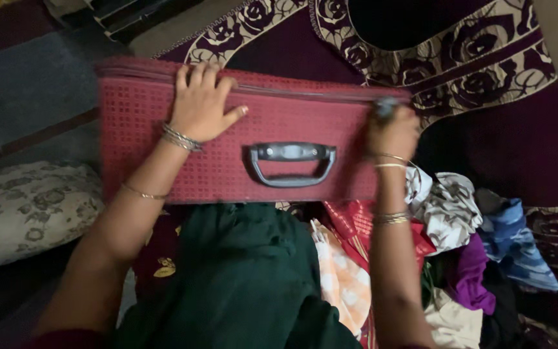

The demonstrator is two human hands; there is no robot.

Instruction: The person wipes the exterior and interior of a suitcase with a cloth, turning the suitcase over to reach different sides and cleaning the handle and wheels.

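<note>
**Both hands on the red suitcase**

Head view: I see a red suitcase standing on its edge across the middle of the frame, its textured side facing me and a grey carry handle sitting just right of centre. A zip line runs along its top edge.

My left hand lies flat on the upper left part of the case, fingers spread and curled over the top edge, thumb pointing right along the fabric; this grip is open and pressing, not wrapped around anything. Thin bangles ring that wrist.

My right hand is at the upper right corner of the case. It is motion-blurred, the fingers are bunched together at the zip line, and a small grey blur shows just above them; I cannot tell whether the grip is pinched on something there. Bangles sit along that forearm too.

Below the case, at lower centre, a dark green garment covers the lap. To the lower right lies a heap of mixed clothes, white, purple, blue and orange. A floral cushion rests at the left edge. A maroon carpet with cream roses fills the upper right, under the case.
</note>
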